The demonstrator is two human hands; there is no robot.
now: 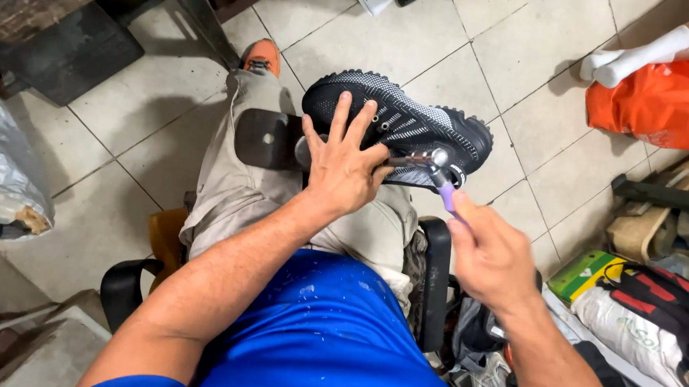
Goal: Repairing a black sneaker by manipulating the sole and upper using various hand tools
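Two hands at work over one shoe, seen from above. Person seated in a chair with black armrests (pixel 435 261), blue shirt (pixel 321 334), khaki trousers (pixel 243 180), one foot in an orange shoe (pixel 262 56) out on the tiled floor (pixel 461 58).

Black knit sneaker (pixel 399 122) rests across the lap, sole side turned away, upper facing the camera. It appears to sit on a dark stand or last (pixel 265 138) propped at the thigh; how the two join is hidden. That support likely keeps the shoe firm under blows.

Left hand (pixel 344 166): fingers spread wide and flat over the middle of the upper, palm pressing down. Nothing gripped; it pins the shoe so it does not slide or rock. Thumb lies close to the striking point.

Right hand (pixel 489 252): curled closed around the purple handle of a small hammer (pixel 438 168), held low on the shaft with the thumb on top. Metal head sits at the shoe's edge near the toe end, just beside the left fingertips. Contact or a hair above: cannot tell.

Surroundings: grey plastic bag (pixel 4 168) at left, orange bag (pixel 656 104) at upper right with another person's white-socked foot (pixel 634 58) beside it, a green box (pixel 584 275) and a red-and-black bag (pixel 661 300) at right, more shoes heaped by the chair.
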